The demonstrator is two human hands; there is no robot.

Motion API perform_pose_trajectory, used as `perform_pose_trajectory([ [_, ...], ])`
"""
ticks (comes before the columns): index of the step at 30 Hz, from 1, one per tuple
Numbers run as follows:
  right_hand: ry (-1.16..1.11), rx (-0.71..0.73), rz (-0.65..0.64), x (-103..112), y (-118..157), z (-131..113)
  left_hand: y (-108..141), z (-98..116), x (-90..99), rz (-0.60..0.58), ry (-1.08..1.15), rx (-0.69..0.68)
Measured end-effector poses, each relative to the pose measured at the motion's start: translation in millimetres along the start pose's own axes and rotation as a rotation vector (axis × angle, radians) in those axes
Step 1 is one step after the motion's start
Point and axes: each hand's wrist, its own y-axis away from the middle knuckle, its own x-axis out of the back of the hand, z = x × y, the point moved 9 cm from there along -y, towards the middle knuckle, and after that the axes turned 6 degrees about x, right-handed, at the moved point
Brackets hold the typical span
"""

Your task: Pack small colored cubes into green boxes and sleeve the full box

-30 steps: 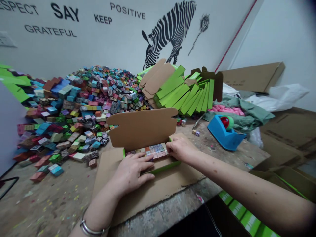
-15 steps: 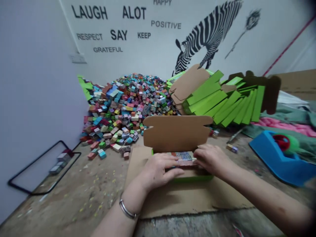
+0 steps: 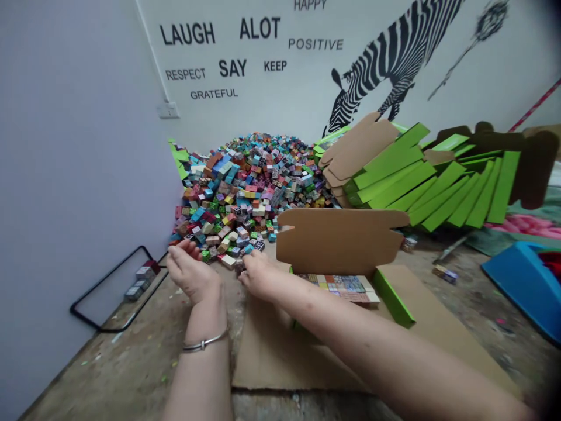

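Observation:
My left hand [image 3: 190,272] is cupped with its fingers apart, at the front left edge of a heap of small colourful patterned blocks [image 3: 263,181]. Nothing can be made out in its palm. My right hand [image 3: 259,273] reaches across to the left, its fingers closed round a small dark block [image 3: 239,268] at the front of the heap; the fingertips are partly hidden. Behind my right forearm stands an open cardboard box [image 3: 342,240] with green sides and its lid raised. Rows of flat patterned blocks [image 3: 346,285] lie inside it, partly covered by the forearm.
Under the box lies a cardboard sheet [image 3: 438,327]. Folded green boxes [image 3: 421,181] are stacked at the back right. A blue tape dispenser [image 3: 521,286] stands at right. To the left, a black wire frame [image 3: 105,330] surrounds a few blocks [image 3: 142,280] beside the wall.
Both hands have left the blocks in the box and moved left to the heap. The box's right green flap now stands out to the side. The view has shifted left.

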Motion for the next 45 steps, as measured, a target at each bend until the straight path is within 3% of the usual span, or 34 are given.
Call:
perform_pose_trajectory([
  [4,0.04,-0.074,-0.032,-18,-35,4,6,-1,-3.7,-0.023,0.007,0.015],
  [9,0.041,-0.007,-0.068,-27,-37,0,7,0,-6.6,-0.048,0.006,0.005],
  [14,-0.046,0.072,-0.018,0,-14,-9,8,2,-8.7,-0.088,0.011,-0.003],
  [18,-0.381,0.066,0.084,36,31,-3,15,2,-21.7,-0.215,0.026,0.0],
  [21,-0.697,0.015,0.102,48,77,15,27,0,-38.6,-0.369,0.021,0.014],
  [25,-0.918,-0.149,0.18,50,141,53,52,5,-54.0,-0.54,-0.006,-0.024],
  [32,-0.905,-0.311,0.291,30,237,84,127,43,-68.2,-0.926,-0.242,-0.551],
  [35,-0.896,-0.396,0.402,23,269,106,154,49,-70.9,-1.073,-0.206,-0.671],
  [38,-0.995,-0.535,0.516,18,302,137,191,37,-80.7,-1.396,-0.255,-0.652],
  [42,-0.904,-0.648,0.637,31,337,173,246,-5,-77.3,-1.894,-0.545,-0.497],
  [45,-0.795,-0.664,0.663,41,345,191,264,-30,-68.3,-2.053,-0.725,-0.385],
])
